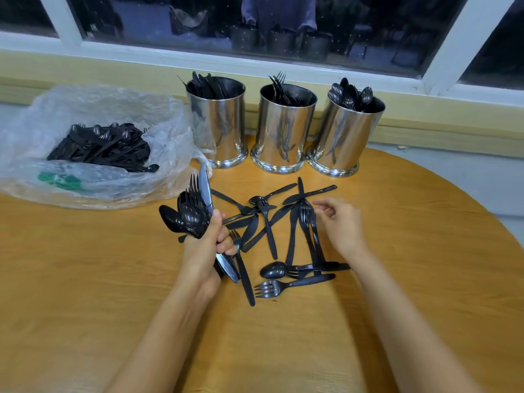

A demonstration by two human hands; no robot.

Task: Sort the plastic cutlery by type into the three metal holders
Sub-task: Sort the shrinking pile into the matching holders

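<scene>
On the wooden counter [85,279] the left hand [205,245] grips a mixed bunch of black cutlery [192,211], and the right hand [341,225] hovers with relaxed fingers [326,207] over the loose pile of cutlery [283,236]. Behind stand three metal holders: the left holder [217,123] with knives, the middle holder [283,129] with forks, the right holder [344,134] with spoons. A plastic bag [93,143] with more cutlery lies at the left.

Three holders stand in a row on the surface [85,279] at upper centre of the frame, before the window [141,21]: left holder [218,123] with knives, middle holder [283,129] with forks, right holder [343,137] with spoons. To their left lies a bag [113,103] with more cutlery [99,146] in it. Loose cutlery [292,239] lies scattered at frame centre, between the left hand [207,251], gripping a bundle [192,214], and the right hand [343,225].
</scene>
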